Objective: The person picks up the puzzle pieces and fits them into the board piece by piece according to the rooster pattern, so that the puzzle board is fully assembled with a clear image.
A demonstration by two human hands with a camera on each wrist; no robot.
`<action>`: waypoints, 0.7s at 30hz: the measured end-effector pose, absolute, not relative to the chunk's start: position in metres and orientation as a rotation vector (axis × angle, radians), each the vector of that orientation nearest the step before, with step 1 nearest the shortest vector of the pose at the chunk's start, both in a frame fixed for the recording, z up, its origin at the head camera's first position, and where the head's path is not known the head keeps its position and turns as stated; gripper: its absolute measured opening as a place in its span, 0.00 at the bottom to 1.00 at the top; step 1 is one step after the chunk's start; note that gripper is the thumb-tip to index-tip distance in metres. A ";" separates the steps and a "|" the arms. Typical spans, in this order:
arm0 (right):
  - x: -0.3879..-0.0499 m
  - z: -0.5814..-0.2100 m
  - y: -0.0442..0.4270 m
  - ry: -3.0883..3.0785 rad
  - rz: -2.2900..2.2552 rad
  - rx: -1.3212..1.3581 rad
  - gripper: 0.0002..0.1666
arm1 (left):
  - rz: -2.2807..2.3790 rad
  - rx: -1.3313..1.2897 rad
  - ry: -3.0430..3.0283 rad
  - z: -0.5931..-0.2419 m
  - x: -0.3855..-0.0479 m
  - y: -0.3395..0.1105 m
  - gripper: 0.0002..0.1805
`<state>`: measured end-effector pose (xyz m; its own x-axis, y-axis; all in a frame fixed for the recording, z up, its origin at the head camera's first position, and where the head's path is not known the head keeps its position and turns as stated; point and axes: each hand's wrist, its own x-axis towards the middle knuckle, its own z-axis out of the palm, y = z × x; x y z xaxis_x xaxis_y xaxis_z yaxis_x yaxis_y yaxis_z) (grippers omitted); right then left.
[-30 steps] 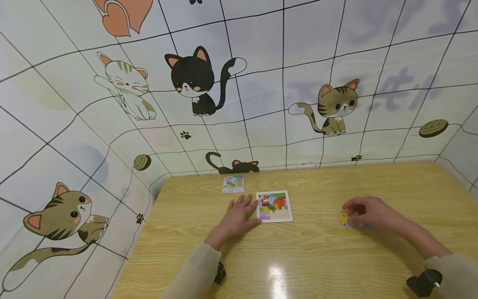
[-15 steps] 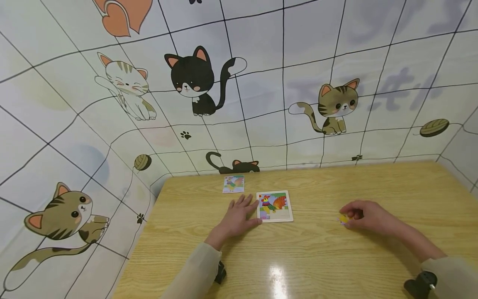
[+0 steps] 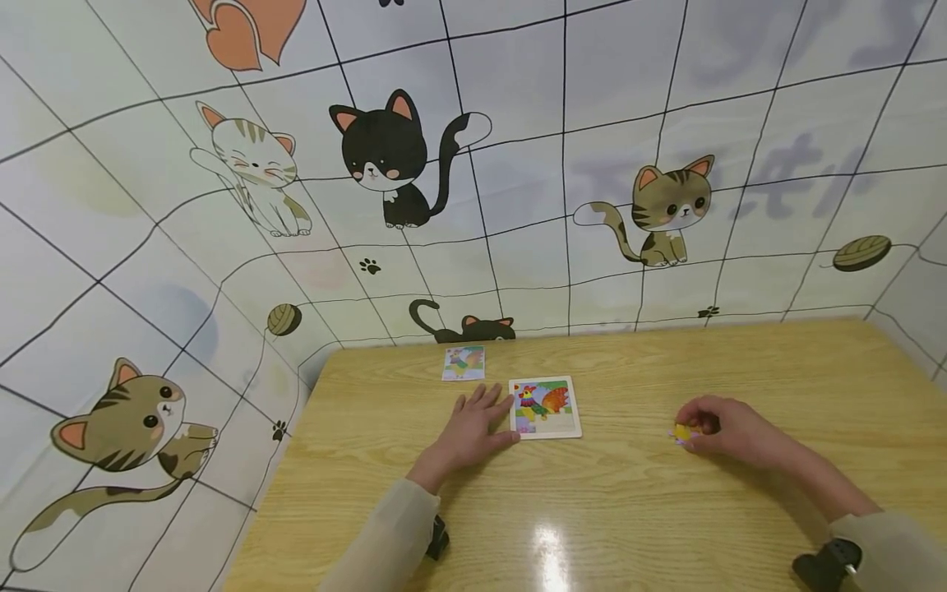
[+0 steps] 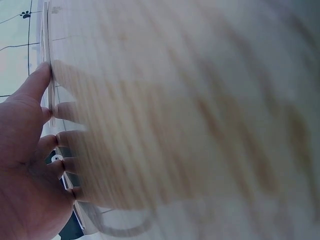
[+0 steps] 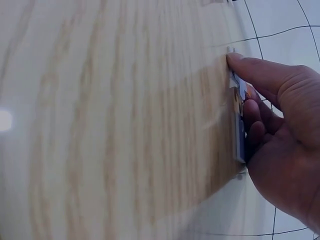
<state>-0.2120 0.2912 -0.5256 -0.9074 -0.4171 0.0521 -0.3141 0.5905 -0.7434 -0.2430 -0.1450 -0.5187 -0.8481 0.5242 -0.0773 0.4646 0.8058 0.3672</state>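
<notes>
A white-framed jigsaw puzzle board (image 3: 556, 427) with a rooster picture lies on the table, its lower right part pale and bare. My left hand (image 3: 471, 427) rests spread on the tabletop at the board's left side, thumb and fingertips at its edge. To the right, my right hand (image 3: 728, 429) has its thumb and curled fingers on a yellow and purple puzzle piece (image 3: 682, 433). The right wrist view shows the thumb at one end of flat pieces (image 5: 240, 125) lying on the table, with fingers bent against them. The hand partly hides these pieces, so how many there are I cannot tell.
A small picture card (image 3: 464, 363) of the same rooster lies behind the left hand near the table's back edge. The wooden table (image 3: 629, 510) meets a wall covering (image 3: 518, 164) printed with cats and grid lines.
My right hand has come down and slightly left onto the yellow and purple piece, its fingers closing in on it. The left hand and the board have stayed in place.
</notes>
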 end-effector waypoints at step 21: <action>-0.225 -0.501 0.250 2.578 -1.205 -0.685 0.08 | 0.492 0.760 2.812 -0.519 -0.244 -0.145 0.37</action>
<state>-0.2255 0.2498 -0.5012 -0.8686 -0.4954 0.0023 -0.3196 0.5568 -0.7667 -0.2444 -0.1448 -0.5187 -0.8514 0.5164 -0.0921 0.4544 0.8138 0.3622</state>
